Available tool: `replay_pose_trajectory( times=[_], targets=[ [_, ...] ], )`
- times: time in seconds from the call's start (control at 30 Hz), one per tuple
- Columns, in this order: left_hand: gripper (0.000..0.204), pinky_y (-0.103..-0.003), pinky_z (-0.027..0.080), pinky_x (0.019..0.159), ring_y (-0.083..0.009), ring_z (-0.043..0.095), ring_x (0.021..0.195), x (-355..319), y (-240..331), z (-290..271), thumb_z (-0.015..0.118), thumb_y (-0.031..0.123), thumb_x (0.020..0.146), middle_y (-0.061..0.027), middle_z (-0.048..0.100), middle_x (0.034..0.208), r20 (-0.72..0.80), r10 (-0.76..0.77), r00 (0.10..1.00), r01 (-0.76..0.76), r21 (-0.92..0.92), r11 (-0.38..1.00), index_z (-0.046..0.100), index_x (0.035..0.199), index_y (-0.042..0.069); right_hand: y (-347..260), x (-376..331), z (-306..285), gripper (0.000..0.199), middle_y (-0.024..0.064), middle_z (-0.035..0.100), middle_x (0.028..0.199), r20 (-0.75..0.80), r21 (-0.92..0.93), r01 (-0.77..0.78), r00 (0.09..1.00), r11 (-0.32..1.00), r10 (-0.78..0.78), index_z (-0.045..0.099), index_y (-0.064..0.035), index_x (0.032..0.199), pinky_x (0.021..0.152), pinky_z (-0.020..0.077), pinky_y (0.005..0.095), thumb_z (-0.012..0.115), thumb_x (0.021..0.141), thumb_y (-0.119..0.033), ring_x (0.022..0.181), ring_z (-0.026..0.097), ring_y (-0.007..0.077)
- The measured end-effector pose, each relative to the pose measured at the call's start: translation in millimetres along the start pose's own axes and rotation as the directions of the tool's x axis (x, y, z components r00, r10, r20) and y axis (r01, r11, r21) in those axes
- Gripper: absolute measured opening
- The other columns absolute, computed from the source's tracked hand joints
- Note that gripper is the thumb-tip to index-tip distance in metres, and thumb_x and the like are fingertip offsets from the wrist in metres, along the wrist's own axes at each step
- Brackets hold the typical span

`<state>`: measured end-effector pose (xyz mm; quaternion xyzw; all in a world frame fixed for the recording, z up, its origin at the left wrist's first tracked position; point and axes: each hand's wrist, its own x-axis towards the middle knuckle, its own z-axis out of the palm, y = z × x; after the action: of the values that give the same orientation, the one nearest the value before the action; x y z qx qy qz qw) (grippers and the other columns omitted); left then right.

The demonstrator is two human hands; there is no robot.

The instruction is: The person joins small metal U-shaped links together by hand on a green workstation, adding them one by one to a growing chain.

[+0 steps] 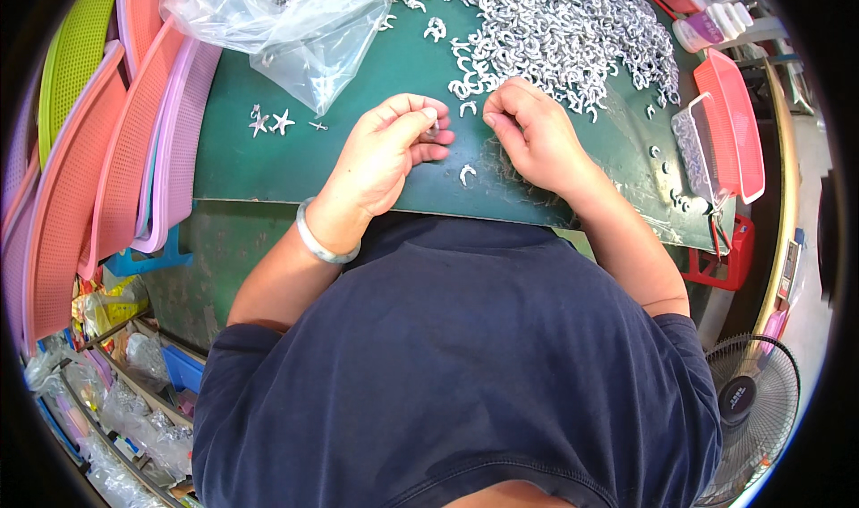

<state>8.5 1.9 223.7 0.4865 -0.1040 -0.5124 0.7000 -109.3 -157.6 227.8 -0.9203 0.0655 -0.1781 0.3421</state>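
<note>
My left hand (380, 150), with a pale bangle (322, 240) on its wrist, pinches a small silver metal piece (434, 130) between thumb and forefinger; its exact shape is mostly hidden. Just to the right, my right hand (537, 137) is closed, thumb against curled forefinger. Whatever it may hold is too small to make out. The two hands are apart, above the green tabletop (242, 173). Between and below them lies one loose crescent-shaped metal piece (467, 175). A large heap of similar silver crescents (555, 34) spreads beyond my right hand.
Silver star-shaped pieces (282, 122) lie left, below a clear plastic bag (304, 52). Stacked pink, purple and green baskets (80, 186) line the left edge. Rightward are a pink basket (747, 141), a small tray of pieces (691, 150), a red stool (738, 253) and a fan (747, 410).
</note>
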Motion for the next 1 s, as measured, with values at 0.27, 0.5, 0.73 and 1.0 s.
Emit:
replay_pose_trajectory(
  times=[0.27,0.5,0.73,1.0],
  targets=[
    [0.022,-0.032,0.04,0.054,-0.0201,0.048,0.057,-15,-10,10,0.069,0.014,0.071,-0.0066,0.048,0.067,0.384,0.251,0.889,-0.422,0.898,0.123,0.058,0.088,0.006,3,7,12,0.018,0.0096,0.057,0.075,-0.046,-0.235,-0.082,0.996,0.969,0.073,0.061,-0.0038,0.076,0.066,0.0464,0.0381,0.067,0.073,-0.021,0.075,0.057,0.0282],
    [0.015,-0.029,0.04,0.052,-0.0148,0.049,0.056,-11,-9,11,0.065,0.011,0.075,-0.0041,0.051,0.069,0.311,0.253,0.916,-0.378,0.88,0.287,0.052,0.078,0.005,1,12,18,0.012,0.0106,0.058,0.074,-0.032,-0.187,-0.117,0.993,0.975,0.113,0.059,-0.0038,0.072,0.063,0.0468,0.0381,0.065,0.073,-0.015,0.07,0.059,0.0283],
    [0.011,-0.02,0.037,0.05,-0.0088,0.046,0.057,1,-4,0,0.053,0.0,0.079,-0.0059,0.055,0.077,0.004,-0.015,1.0,0.015,-0.015,1.0,0.047,0.082,0.008,-6,9,5,0.014,0.0076,0.056,0.075,-0.106,0.165,0.027,0.994,0.986,-0.01,0.055,-0.0037,0.076,0.058,0.046,0.031,0.068,0.07,-0.003,0.067,0.056,0.0237],
    [0.008,-0.023,0.044,0.054,-0.0123,0.054,0.064,8,3,10,0.051,0.009,0.086,-0.0066,0.058,0.077,0.055,-0.182,0.982,0.19,-0.226,0.955,0.054,0.092,0.004,-10,12,4,0.018,0.0078,0.057,0.08,-0.088,0.053,0.233,0.97,0.971,-0.227,0.057,-0.0059,0.077,0.064,0.0467,0.0327,0.071,0.067,-0.009,0.075,0.057,0.0256]
  ],
)
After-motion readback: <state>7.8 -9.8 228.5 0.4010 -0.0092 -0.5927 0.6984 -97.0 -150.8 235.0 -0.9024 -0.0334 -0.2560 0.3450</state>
